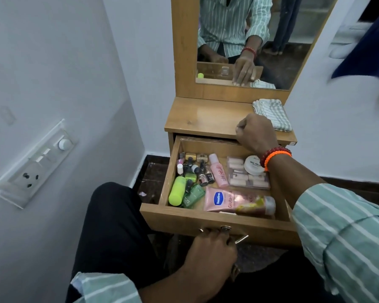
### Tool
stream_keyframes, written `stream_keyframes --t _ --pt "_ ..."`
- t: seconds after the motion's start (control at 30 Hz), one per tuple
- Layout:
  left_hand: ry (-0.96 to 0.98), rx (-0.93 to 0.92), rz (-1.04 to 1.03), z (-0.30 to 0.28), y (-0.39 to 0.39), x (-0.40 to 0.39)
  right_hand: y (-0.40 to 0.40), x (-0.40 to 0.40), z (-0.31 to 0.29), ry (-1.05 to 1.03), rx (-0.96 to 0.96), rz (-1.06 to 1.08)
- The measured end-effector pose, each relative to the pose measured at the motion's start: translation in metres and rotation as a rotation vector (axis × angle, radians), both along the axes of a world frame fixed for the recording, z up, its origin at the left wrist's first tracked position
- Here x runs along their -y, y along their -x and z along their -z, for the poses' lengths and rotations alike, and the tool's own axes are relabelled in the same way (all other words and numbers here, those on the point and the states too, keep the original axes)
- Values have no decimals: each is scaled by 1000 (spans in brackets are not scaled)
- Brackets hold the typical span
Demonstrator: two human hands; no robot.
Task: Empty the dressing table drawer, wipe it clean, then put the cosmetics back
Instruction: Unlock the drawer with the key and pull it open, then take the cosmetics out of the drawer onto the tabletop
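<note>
Drawer (217, 217) pulled open, handle gripped by left hand (210, 248), cosmetics (219, 182) laid inside, right hand (257, 132) curled on worktop (201, 119) edge, folded cloth (272, 113) beside it.

The drawer (214, 217) stands open from above, but cosmetics (219, 182) crowd its floor below the right hand (257, 133). Left of that hand the bench (197, 119) top is bare; a folded cloth (272, 113) lies just behind it.

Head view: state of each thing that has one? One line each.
Drawer: pulled open, still full of cosmetics.
Left hand: grips the drawer handle.
Right hand: fist resting at the tabletop front edge, holds nothing visible.
Cloth: folded, lying on the tabletop, unused.
Vaseline tube: lying flat in the drawer, capped.
</note>
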State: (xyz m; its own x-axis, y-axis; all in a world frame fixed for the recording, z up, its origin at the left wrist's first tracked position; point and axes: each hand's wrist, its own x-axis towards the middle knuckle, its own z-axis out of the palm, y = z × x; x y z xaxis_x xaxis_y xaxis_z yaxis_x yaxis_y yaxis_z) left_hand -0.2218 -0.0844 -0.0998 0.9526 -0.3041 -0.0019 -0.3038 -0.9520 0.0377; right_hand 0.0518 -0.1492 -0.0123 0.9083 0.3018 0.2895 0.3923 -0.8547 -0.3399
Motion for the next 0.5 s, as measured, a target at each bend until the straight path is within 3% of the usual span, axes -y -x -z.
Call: stream_keyframes --t 0.1,0.17,0.23,0.3,0.4,0.5 --pt "48 -22 42 -10 6 -2 5 3 -1 53 17 -3" --pt "182 -48 -21 -30 12 -13 25 -1 0 135 78 -75" --pt "324 -33 -137 -57 12 -35 57 -5 5 121 88 -221" --pt "434 34 -278 -84 4 -64 89 -9 14 79 -35 -455" --pt "364 126 -437 -97 -23 -107 114 -16 37 151 -354 -757" --pt "216 -58 -396 -89 -49 -134 116 -25 49 170 -365 -911"
